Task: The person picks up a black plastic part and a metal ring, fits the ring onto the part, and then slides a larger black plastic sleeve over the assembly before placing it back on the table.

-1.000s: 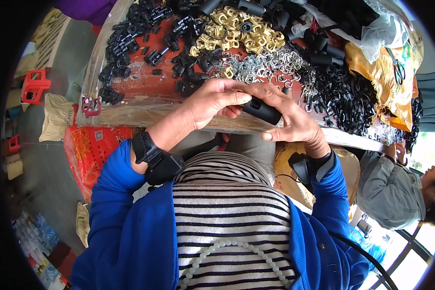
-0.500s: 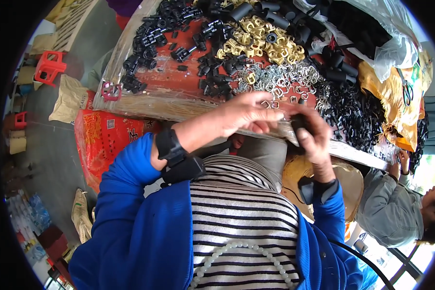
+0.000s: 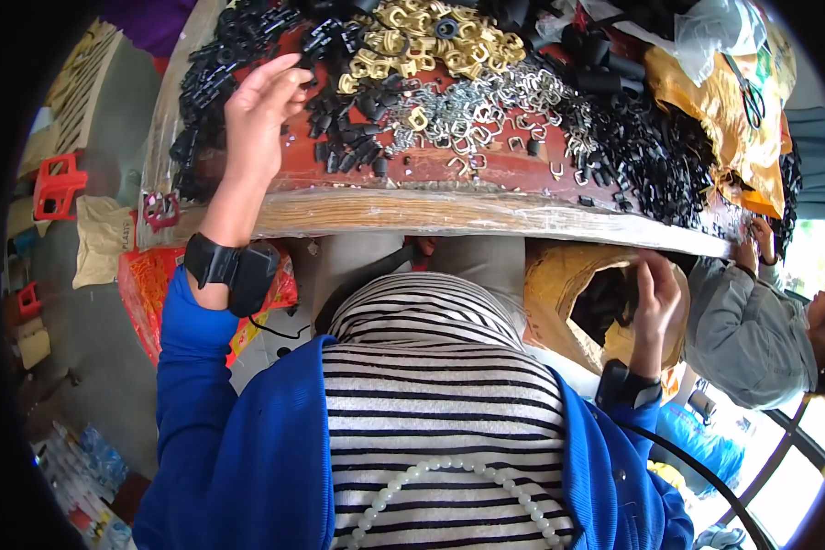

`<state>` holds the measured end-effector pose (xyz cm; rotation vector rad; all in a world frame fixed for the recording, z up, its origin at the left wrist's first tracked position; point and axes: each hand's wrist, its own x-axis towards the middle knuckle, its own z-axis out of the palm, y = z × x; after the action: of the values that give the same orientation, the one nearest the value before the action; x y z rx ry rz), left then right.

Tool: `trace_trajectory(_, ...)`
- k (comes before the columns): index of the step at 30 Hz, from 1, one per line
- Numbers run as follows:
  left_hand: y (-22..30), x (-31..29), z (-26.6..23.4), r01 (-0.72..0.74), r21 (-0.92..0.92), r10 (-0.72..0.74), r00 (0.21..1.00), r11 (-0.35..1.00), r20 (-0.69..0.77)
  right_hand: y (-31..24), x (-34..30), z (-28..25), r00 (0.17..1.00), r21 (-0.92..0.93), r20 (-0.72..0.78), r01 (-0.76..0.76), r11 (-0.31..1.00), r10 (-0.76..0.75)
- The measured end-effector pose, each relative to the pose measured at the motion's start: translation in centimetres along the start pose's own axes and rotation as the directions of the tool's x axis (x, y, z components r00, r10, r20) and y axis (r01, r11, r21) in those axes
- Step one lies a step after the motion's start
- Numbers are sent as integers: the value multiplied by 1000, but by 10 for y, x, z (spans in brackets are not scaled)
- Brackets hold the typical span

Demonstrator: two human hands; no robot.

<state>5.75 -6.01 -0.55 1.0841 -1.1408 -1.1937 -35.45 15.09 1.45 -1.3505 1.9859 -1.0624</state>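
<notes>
My left hand (image 3: 261, 110) is over the far left of the table, its fingers half bent and apart, with fingertips beside the pile of black plastic parts (image 3: 215, 101). Whether a fingertip touches one of them I cannot tell. My right hand (image 3: 658, 302) is low on the right, over the mouth of an open brown sack (image 3: 550, 284). Its fingers are spread and slightly blurred, and nothing shows in them. Dark pieces (image 3: 605, 298) lie inside the sack. Brass-coloured clips (image 3: 477, 46) and silver metal rings (image 3: 472, 119) are heaped on the red tabletop (image 3: 325, 179).
The table's wooden front edge (image 3: 367, 209) runs across in front of me. Small black pieces (image 3: 651, 137) and an orange-yellow bag (image 3: 697, 110) cover the right side, with scissors (image 3: 753, 101) beside it. Another person (image 3: 752, 330) works at far right. A red stool (image 3: 60, 186) stands left.
My hands were together in front of me, a black part in the right one. They have parted: left to the far-left pile, right down to the sack. The black part no longer shows in my hand.
</notes>
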Motion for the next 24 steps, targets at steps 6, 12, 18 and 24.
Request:
trace_trajectory(6,16,1,7,-186,416,157,982,890,102,-30,25,-1,977,128,205,41,991,-67)
trace_trajectory(12,-3,8,-47,-321,947,325,896,5,302,10,7,-28,960,-628,157,277,728,-231)
trace_trajectory(18,-22,11,-51,-206,973,106,975,102,195,-67,58,102,796,-231,401,566,791,-453)
trace_trajectory(24,-9,5,-48,-58,801,-44,994,596,104,-108,77,209,579,-139,479,792,594,-660)
